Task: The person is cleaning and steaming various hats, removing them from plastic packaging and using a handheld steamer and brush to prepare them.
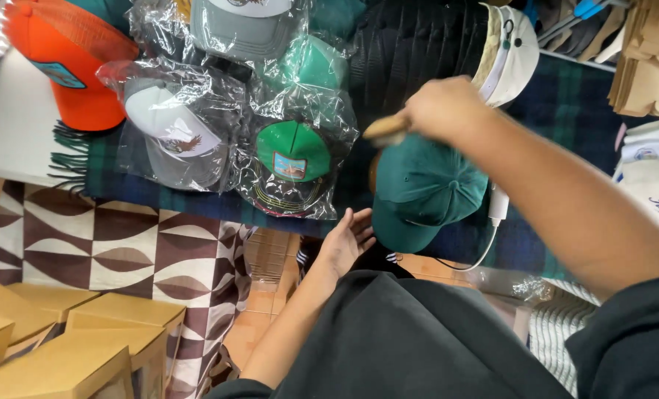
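Item: dark green cap (425,188), plain cloth, button at the crown, brim pointing toward the lower centre of the frame. It lay right of centre on the tabletop (558,111), which was covered with a dark plaid cloth, and its brim reached the near edge.

Right hand (436,109): above the cap's crown, its grip closed on a small tan object (386,128), blurred and of unclear kind.

Left hand (346,240): just below the tabletop's near edge, palm up, grip apart and holding nothing, close beside the cap's brim.

Neighbours: a bagged green cap (294,151) with a front patch, just left of the item; a bagged white-and-grey cap (174,140) farther left; an orange cap (74,63) at upper left; a cream cap (510,55) at upper right; a white cable (492,222) beside the item on the right.

Edges and room: bagged caps crowded the left and top of the tabletop. Little bare plaid showed around the item. Below the near edge hung a brown-and-white patterned cloth (115,244), with tan boxes (63,340) at lower left.
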